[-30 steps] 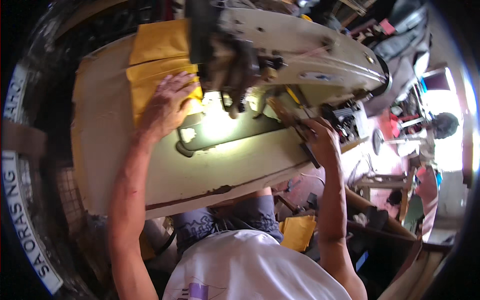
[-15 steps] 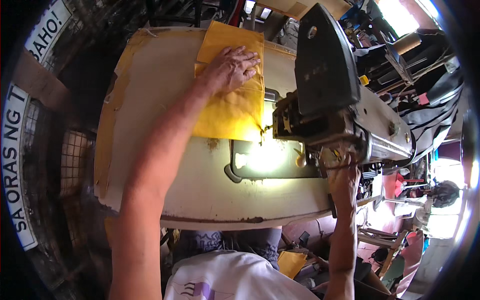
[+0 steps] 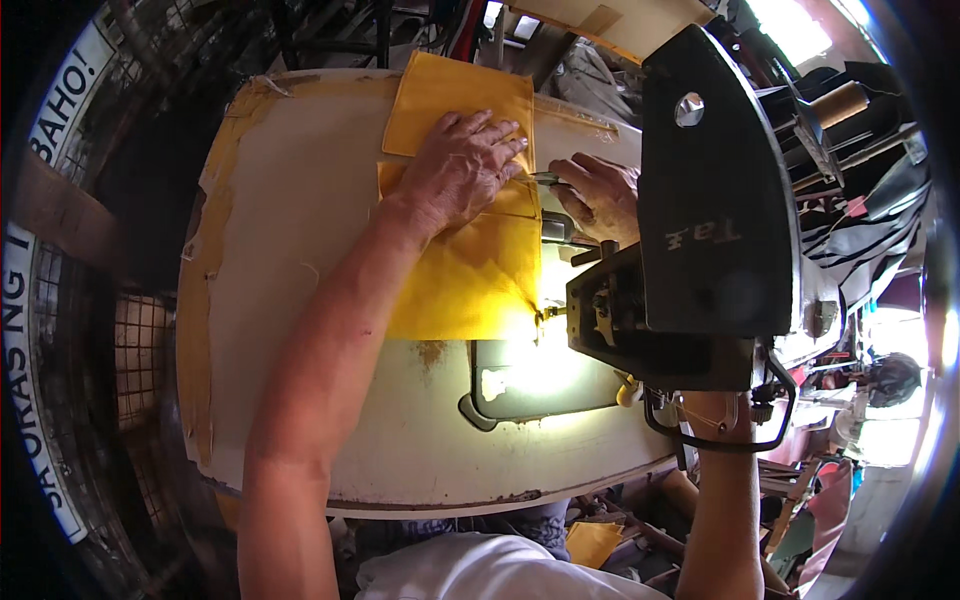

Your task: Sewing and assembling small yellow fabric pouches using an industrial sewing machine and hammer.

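A yellow fabric piece (image 3: 465, 290), with seams and a separate-looking upper panel (image 3: 440, 85), lies on the sewing machine table (image 3: 290, 200). My left hand (image 3: 462, 165) rests on it with the fingers spread toward its right edge. The sewing machine (image 3: 700, 200) stands to the right, its lit needle area by the fabric's lower right corner. My right arm passes under the machine's arm. Beyond the machine head, my right hand (image 3: 598, 192) is closed on a small pointed metal tool (image 3: 540, 178) whose tip meets the fabric edge; its exact kind is hard to make out.
A thread cone (image 3: 838, 104) sits on a stand at the right. Another yellow piece (image 3: 594, 543) lies below the table's near edge. Dark metal grating (image 3: 140, 350) and white lettered signs are at the left. Black material (image 3: 870, 220) hangs at the right.
My right hand has moved from beside the machine's arm to the fabric's right edge, with a metal tool now visible in it. My left hand stays on the fabric; the whole view has shifted.
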`<state>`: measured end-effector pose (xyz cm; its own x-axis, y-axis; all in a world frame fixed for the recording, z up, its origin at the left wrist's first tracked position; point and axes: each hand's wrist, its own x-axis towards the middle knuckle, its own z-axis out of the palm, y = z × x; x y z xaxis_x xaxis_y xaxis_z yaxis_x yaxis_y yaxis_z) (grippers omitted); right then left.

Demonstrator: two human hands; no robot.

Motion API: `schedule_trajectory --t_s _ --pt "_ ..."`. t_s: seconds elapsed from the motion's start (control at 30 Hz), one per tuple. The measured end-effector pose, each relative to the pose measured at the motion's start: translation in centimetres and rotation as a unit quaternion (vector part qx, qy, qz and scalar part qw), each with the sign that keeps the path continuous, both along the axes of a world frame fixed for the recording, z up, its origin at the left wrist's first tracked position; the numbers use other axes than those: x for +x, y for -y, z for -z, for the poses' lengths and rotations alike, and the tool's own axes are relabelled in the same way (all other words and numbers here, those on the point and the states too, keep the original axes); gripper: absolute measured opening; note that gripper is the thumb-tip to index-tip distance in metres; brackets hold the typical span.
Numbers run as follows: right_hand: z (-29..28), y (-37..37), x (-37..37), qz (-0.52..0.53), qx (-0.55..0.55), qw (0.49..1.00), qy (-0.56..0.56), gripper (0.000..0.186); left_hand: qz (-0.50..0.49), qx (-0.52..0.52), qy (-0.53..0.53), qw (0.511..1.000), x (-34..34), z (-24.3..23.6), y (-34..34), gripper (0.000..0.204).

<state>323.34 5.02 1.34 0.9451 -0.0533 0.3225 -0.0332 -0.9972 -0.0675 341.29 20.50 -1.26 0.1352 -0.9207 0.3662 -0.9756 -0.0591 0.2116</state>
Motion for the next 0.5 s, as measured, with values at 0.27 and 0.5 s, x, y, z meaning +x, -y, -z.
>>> schedule_trajectory --t_s 0.27,0.5 --pt "-0.6 0.8 0.3 -0.086 -0.171 0.98 0.062 0.018 0.004 -0.014 -0.005 1.0 -0.4 -0.3 0.6 0.044" --pt "-4.0 1.8 3.7 0.123 -0.061 0.989 -0.048 0.019 0.032 -0.085 0.063 0.994 -0.6 -1.0 2.2 0.04"
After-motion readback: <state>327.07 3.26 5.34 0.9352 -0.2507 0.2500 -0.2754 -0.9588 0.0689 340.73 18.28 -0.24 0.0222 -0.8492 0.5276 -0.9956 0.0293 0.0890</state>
